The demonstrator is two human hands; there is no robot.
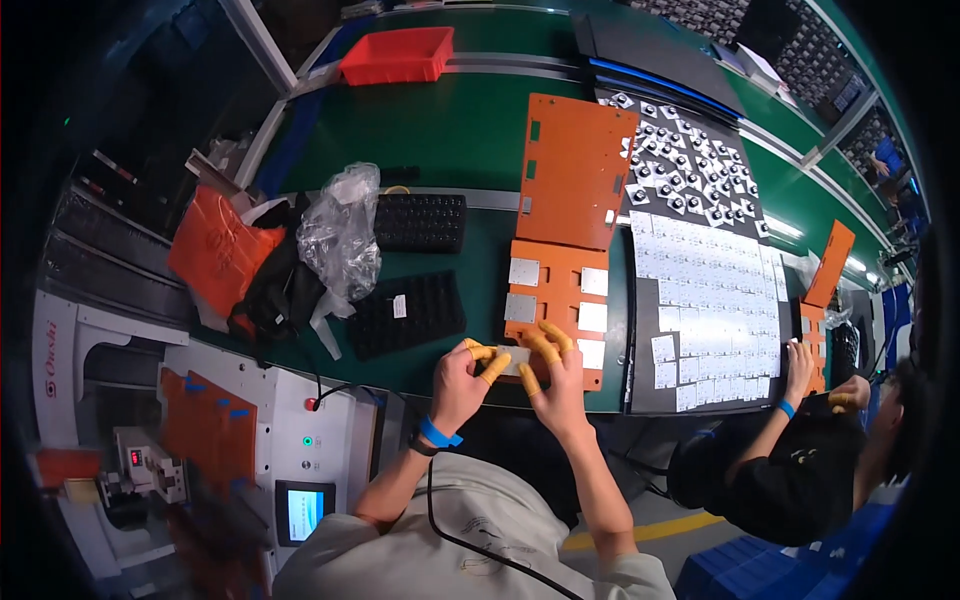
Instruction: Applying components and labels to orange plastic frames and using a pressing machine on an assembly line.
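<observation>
Between my two hands, over the near left corner of an orange fixture board (558,262), is a small silver square plate (514,359). My left hand (464,382), with yellow finger cots, pinches it from the left. At its right edge my right hand (558,378), in the same cots, also grips it, with other fingers bent over the board. Similar plates sit in the board's pockets in two columns, among them a far left plate (524,272) and a right plate (593,317). The board's raised orange lid (577,170) stands open on its far side.
Right of the board lie rows of white square panels (705,300) and several small black-centred pieces (690,165). Black trays (408,312), clear plastic (343,235) and an orange bag (220,250) are left. A machine (300,440) stands near left; a co-worker (810,450) works at right.
</observation>
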